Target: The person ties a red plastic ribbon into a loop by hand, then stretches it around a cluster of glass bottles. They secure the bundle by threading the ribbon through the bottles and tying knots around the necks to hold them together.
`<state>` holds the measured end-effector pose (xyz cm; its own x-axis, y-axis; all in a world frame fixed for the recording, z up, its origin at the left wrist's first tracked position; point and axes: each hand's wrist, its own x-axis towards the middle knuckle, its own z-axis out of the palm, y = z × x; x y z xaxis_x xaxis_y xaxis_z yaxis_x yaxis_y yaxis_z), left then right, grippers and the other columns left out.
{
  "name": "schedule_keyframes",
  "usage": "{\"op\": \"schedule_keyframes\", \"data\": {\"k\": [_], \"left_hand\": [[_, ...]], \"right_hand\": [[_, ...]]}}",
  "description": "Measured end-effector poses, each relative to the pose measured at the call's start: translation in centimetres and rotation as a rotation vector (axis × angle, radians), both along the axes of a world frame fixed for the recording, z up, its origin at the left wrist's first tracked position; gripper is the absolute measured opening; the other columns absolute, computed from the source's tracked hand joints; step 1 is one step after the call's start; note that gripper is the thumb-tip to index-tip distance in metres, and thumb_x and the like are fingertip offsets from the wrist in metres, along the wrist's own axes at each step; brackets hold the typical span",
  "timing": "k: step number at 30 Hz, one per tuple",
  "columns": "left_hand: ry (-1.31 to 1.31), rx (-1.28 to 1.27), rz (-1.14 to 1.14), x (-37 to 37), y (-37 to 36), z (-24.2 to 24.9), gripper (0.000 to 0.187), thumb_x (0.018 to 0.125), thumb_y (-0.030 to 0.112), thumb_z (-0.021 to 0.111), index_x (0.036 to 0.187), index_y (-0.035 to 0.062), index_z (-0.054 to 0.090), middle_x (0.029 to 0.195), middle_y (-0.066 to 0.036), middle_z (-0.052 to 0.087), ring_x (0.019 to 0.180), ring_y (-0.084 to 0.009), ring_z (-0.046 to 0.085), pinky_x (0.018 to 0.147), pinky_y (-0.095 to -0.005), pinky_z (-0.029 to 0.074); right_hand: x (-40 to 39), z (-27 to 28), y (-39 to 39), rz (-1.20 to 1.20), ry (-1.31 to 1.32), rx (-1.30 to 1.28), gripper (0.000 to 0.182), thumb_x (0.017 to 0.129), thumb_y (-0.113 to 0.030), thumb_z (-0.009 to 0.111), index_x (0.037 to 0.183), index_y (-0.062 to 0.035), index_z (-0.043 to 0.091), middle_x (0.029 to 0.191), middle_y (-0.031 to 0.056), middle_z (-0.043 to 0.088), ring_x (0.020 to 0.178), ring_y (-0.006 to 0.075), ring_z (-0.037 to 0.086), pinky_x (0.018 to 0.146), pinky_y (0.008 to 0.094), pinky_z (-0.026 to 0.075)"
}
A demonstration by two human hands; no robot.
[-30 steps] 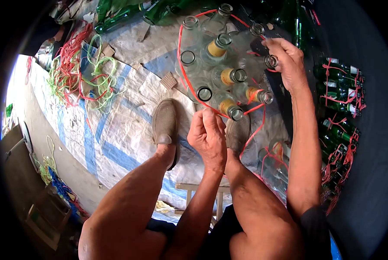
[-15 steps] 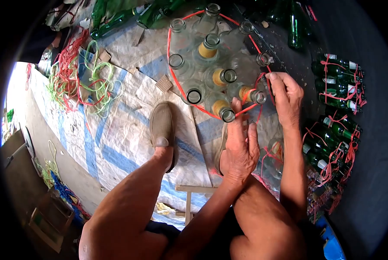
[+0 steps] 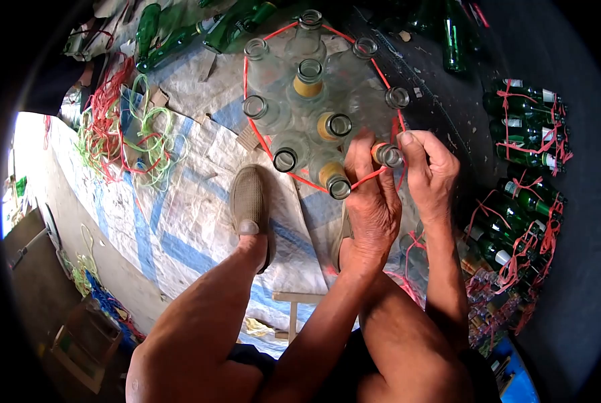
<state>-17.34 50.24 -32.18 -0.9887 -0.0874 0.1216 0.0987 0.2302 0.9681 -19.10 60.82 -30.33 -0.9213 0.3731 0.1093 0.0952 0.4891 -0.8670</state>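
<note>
A cluster of clear glass bottles (image 3: 307, 43) stands upright, mouths up, with a red plastic string (image 3: 246, 84) looped around the necks. Several necks carry a yellow or gold label. At the near right of the cluster, my left hand (image 3: 371, 208) has its fingers and thumb around the neck of one labelled bottle (image 3: 388, 155); part of the fingers is hidden among the bottles. Just right of that bottle, my right hand (image 3: 432, 168) is closed, pinching the red string between thumb and forefinger.
Tangled red and green string (image 3: 122, 127) lies at the left on a white and blue sheet (image 3: 186, 235). Green bottles (image 3: 179, 43) lie at the back. Tied bundles of green bottles (image 3: 525, 124) lie at the right. My feet in brown shoes (image 3: 249, 201) are near the cluster.
My left hand has moved up among the bottles and closed around a bottle neck. My right hand has shifted slightly left and down, still on the string. The view has shifted slightly.
</note>
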Motion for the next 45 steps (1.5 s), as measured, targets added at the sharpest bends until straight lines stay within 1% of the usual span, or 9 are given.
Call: {"op": "schedule_keyframes", "data": {"k": [4,7,11,12,15,21,27,39,45], "left_hand": [[0.059,-0.020,0.021,-0.1,0.0,-0.5,0.036,0.110,0.018,0.055,0.137,-0.0044,0.053,0.131,-0.020,0.062,0.116,-0.0340,0.059,0.101,-0.0406,0.047],[0.044,-0.024,0.021,-0.2,0.0,-0.4,0.035,0.109,0.017,0.056,0.137,-0.0038,0.054,0.131,-0.020,0.062,0.116,-0.0341,0.059,0.101,-0.0408,0.047],[0.064,-0.014,0.006,-0.2,-0.1,-0.7,0.035,0.108,0.017,0.057,0.137,-0.0033,0.054,0.130,-0.020,0.062,0.116,-0.0340,0.060,0.100,-0.0409,0.047],[0.080,-0.012,0.005,-0.2,-0.1,-0.7,0.035,0.108,0.017,0.058,0.137,-0.0032,0.054,0.129,-0.019,0.062,0.115,-0.0339,0.060,0.100,-0.0409,0.047],[0.041,0.001,-0.002,-0.3,-0.2,-0.4,0.035,0.108,0.017,0.057,0.136,-0.0031,0.054,0.127,-0.019,0.063,0.113,-0.0334,0.061,0.099,-0.0409,0.048],[0.014,0.011,-0.026,-0.4,-0.6,-0.3,0.034,0.109,0.019,0.056,0.135,-0.0033,0.055,0.122,-0.019,0.064,0.108,-0.0329,0.061,0.094,-0.0411,0.049],[0.091,-0.004,-0.040,-0.6,-0.8,-0.9,0.032,0.108,0.015,0.058,0.135,-0.0036,0.055,0.121,-0.019,0.064,0.106,-0.0322,0.061,0.092,-0.0410,0.049],[0.086,0.016,-0.030,-0.7,-0.6,-1.0,0.033,0.107,0.011,0.060,0.135,-0.0042,0.055,0.120,-0.019,0.064,0.104,-0.0320,0.062,0.089,-0.0394,0.051],[0.091,0.002,-0.014,-0.7,-0.7,-0.3,0.031,0.106,0.011,0.061,0.132,-0.0046,0.057,0.115,-0.018,0.065,0.102,-0.0312,0.062,0.088,-0.0393,0.051]], "right_hand": [[0.5,1.2,-1.0,0.020,0.019,-0.005,0.007,0.099,-0.003,0.065,0.098,0.0025,0.070,0.075,0.0091,0.066,0.066,0.0102,0.058,0.060,0.0274,0.049],[0.5,0.8,-1.5,0.010,0.113,0.039,0.007,0.098,-0.002,0.065,0.098,0.0025,0.070,0.074,0.0092,0.066,0.064,0.0104,0.060,0.058,0.0286,0.049],[0.7,0.5,-1.9,0.042,0.189,0.101,0.007,0.097,-0.003,0.066,0.097,0.0027,0.070,0.072,0.0142,0.066,0.060,0.0197,0.063,0.057,0.0324,0.050],[0.7,0.6,-2.0,0.020,0.176,0.074,0.007,0.097,-0.004,0.067,0.095,0.0025,0.070,0.071,0.0161,0.065,0.059,0.0244,0.064,0.057,0.0338,0.050],[0.8,0.6,-2.0,0.025,0.143,0.109,0.007,0.097,-0.004,0.067,0.096,0.0022,0.070,0.073,0.0172,0.067,0.062,0.0293,0.067,0.058,0.0355,0.052],[1.5,0.2,-1.4,0.101,0.128,0.221,0.014,0.094,0.000,0.065,0.107,0.0044,0.068,0.089,0.0224,0.072,0.080,0.0405,0.073,0.067,0.0409,0.058],[2.1,0.1,-1.5,0.087,0.184,0.316,0.019,0.094,0.002,0.063,0.112,0.0061,0.068,0.093,0.0226,0.073,0.085,0.0397,0.075,0.070,0.0412,0.059],[4.0,0.1,-2.1,-0.008,0.221,0.436,0.019,0.091,0.005,0.069,0.110,0.0034,0.071,0.086,0.0173,0.073,0.074,0.0321,0.073,0.063,0.0369,0.057],[4.2,0.0,-2.4,0.002,0.240,0.390,0.018,0.090,0.005,0.071,0.108,0.0034,0.071,0.084,0.0177,0.073,0.072,0.0324,0.073,0.062,0.0372,0.058]]}}
